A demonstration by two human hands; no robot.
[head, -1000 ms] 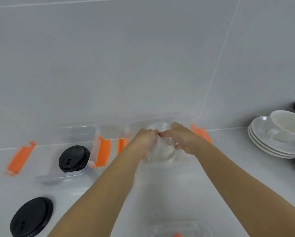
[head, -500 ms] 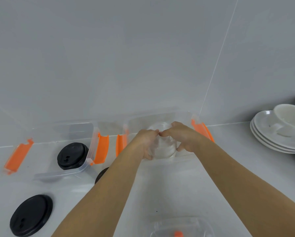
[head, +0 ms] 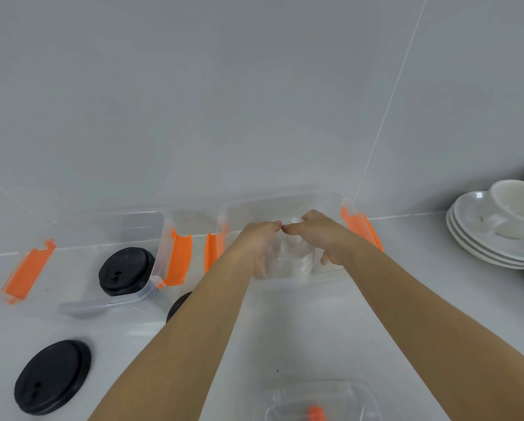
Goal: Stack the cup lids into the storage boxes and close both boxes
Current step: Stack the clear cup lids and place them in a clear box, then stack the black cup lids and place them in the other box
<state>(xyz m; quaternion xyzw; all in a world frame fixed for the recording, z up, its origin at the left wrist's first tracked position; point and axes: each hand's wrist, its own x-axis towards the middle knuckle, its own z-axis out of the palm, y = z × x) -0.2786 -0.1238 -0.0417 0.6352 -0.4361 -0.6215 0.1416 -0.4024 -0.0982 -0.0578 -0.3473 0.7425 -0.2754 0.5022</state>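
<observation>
Two clear storage boxes with orange latches stand against the wall. In the right box (head: 321,205), my left hand (head: 254,244) and my right hand (head: 324,235) together grip a stack of clear dome lids (head: 291,259), fingertips meeting above it. The left box (head: 139,223) holds a stack of black lids (head: 124,270). A loose black lid (head: 52,376) lies on the counter at front left. Another black lid (head: 178,305) peeks out from behind my left forearm.
A clear box cover (head: 324,402) with an orange clip lies at the near edge. A white cup (head: 518,205) sits on stacked white saucers (head: 482,238) at the right. The tiled wall rises right behind the boxes.
Both hands have stayed on the clear lid stack, now sitting slightly lower in the right box. The view has tilted a little, showing more of the hidden black lid.
</observation>
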